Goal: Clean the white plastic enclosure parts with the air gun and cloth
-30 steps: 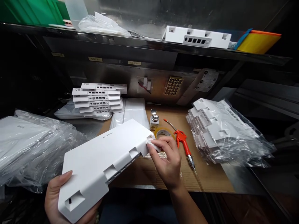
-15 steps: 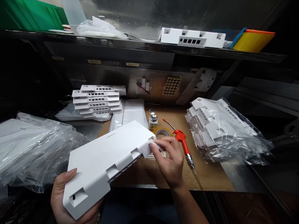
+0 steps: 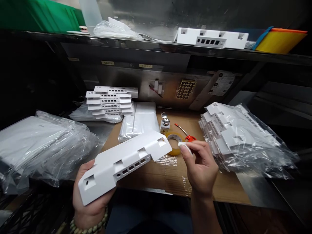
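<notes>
My left hand (image 3: 90, 198) grips the near end of a long white plastic housing (image 3: 124, 161), tilted so its slotted port side faces me. My right hand (image 3: 201, 165) is closed in a pinch on a small white wipe (image 3: 183, 145), held just right of the housing's far end and apart from it. Behind the hands on the cardboard mat (image 3: 224, 188) lie a roll of yellow tape (image 3: 174, 143), a small metal-capped bottle (image 3: 165, 125) and a red air blow gun (image 3: 186, 135).
A stack of white housings (image 3: 110, 100) stands at the back left. Bagged housings lie at the right (image 3: 243, 136) and at the left (image 3: 41, 146). A pile of clear bags (image 3: 140, 120) sits behind the mat. Another housing (image 3: 212, 37) rests on the overhead shelf.
The housing has been turned so its port side faces me and its top face tips away. My right hand has lifted off the housing's corner and drawn right with the wipe.
</notes>
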Available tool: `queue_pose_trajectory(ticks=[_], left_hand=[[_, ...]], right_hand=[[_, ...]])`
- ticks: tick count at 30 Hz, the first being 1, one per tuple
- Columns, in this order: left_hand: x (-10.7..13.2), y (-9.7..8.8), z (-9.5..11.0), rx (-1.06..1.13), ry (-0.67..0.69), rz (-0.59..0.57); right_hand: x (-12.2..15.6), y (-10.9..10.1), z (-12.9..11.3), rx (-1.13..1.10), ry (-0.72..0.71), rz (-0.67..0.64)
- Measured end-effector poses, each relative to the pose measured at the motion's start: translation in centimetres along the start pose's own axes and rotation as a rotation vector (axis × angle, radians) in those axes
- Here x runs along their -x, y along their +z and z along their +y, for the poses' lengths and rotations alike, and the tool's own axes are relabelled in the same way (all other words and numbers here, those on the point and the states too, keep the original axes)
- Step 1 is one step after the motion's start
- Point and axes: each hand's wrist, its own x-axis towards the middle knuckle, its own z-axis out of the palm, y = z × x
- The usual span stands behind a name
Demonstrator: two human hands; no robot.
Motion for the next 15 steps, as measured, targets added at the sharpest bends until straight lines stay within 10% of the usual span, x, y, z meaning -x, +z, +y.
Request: queue_pose_trajectory(ticks=[9, 15], left_hand=[[-1.5, -0.4, -0.2, 0.155, -0.223, -0.279], [0.4, 0.9, -0.7, 0.119, -0.091, -0.135]], right_hand=[[3.4, 0.5, 0.0, -0.091, 0.043, -0.104], [4.0, 0.9, -1.0, -0.105, -0.009, -0.156]])
